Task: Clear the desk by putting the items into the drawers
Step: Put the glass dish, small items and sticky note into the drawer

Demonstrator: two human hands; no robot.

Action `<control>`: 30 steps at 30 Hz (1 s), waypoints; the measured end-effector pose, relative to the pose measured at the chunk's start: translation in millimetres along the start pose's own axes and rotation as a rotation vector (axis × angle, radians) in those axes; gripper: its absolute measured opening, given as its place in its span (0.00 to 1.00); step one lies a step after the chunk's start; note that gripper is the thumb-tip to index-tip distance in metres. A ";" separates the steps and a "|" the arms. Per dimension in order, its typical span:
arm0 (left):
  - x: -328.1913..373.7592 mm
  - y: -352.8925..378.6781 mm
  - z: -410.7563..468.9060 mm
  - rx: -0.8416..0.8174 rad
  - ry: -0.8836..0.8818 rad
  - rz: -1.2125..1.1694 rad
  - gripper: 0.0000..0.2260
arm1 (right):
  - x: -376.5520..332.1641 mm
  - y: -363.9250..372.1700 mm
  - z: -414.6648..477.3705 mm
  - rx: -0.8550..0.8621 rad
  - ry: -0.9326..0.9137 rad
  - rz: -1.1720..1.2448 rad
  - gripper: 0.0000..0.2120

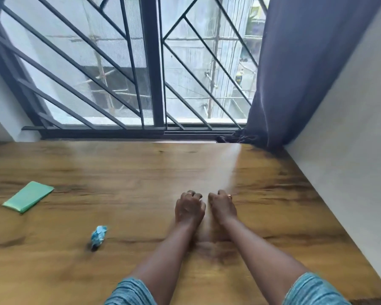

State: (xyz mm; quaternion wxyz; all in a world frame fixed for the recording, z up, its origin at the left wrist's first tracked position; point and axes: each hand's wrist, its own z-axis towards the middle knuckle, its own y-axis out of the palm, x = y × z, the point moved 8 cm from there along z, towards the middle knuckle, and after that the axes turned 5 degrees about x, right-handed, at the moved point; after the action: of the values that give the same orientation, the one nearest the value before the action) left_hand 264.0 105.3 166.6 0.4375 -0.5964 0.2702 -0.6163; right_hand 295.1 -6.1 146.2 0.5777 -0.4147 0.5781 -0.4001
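Note:
A wooden desk fills the lower half of the head view. On its left side lies a flat green packet. Nearer the front, left of my arms, sits a small crumpled blue and white wrapper. My left hand and my right hand rest side by side on the desk at the centre right, both curled into loose fists with nothing visible in them. Each hand wears a ring. No drawer shows in this view.
A barred window runs along the desk's far edge. A dark blue curtain hangs at the far right corner. A white wall borders the desk on the right.

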 end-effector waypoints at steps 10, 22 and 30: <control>3.8 -7.9 -21.3 0.038 0.060 -0.040 0.13 | 0.5 -4.4 -33.3 0.038 0.092 -0.005 0.16; -18.1 -56.7 -163.6 0.061 0.058 -0.014 0.14 | 1.6 -20.1 -184.3 0.132 0.115 0.129 0.16; -68.8 -101.9 -308.8 0.097 0.026 -0.007 0.12 | -56.8 0.3 -319.3 0.094 -0.017 0.030 0.14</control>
State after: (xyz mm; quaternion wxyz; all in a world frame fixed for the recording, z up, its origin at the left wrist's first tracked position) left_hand -64.7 154.4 175.3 0.4604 -0.5674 0.2436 -0.6378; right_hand -24.7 42.3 168.9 0.6073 -0.3816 0.5600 -0.4147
